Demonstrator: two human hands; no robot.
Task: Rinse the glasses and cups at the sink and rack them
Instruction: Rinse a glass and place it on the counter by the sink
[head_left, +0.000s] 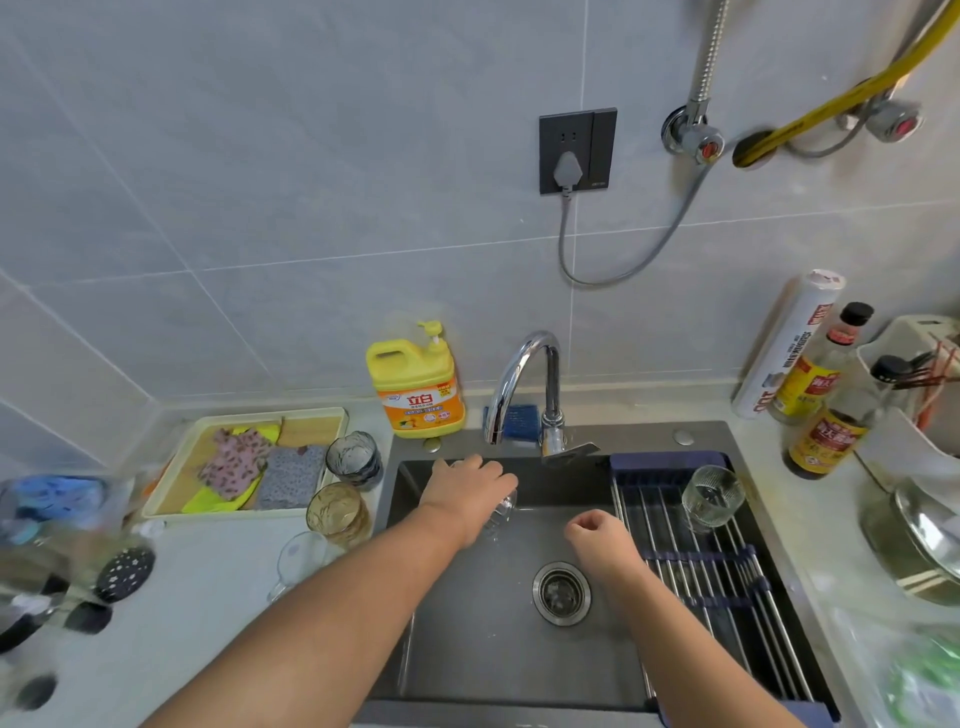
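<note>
One clear glass (504, 512) is at the far left of the sink (467, 649), just below and in front of the faucet (524, 374) spout. The left hand (467, 493) grips it from above, fingers wrapped round it so that only its lower right part shows; whether it is upright or tilted cannot be told. The right hand (602, 535) hovers over the middle of the basin, apart from the glass, its fingers curled into a loose fist with nothing seen in them. Nearer, below that hand, the round steel drain (561, 592) sits in the basin floor.

Across the right side of the sink lies a roll-up rack (727, 571) of steel rods with dark blue ends. One ribbed clear glass (711, 499) stands on its far part, mouth up.

On the counter left of the sink three more vessels wait close together: a smoky grey glass (356, 460) farthest, an amber glass (337, 514) just nearer, and a clear cup (304, 564) nearest. Left of them a pale tray (218, 514) holds patterned cloths. A yellow detergent bottle (418, 384) stands against the wall left of the faucet, and a blue sponge (519, 418) lies behind the faucet. Two sauce bottles (826, 436) stand on the counter right of the sink.
</note>
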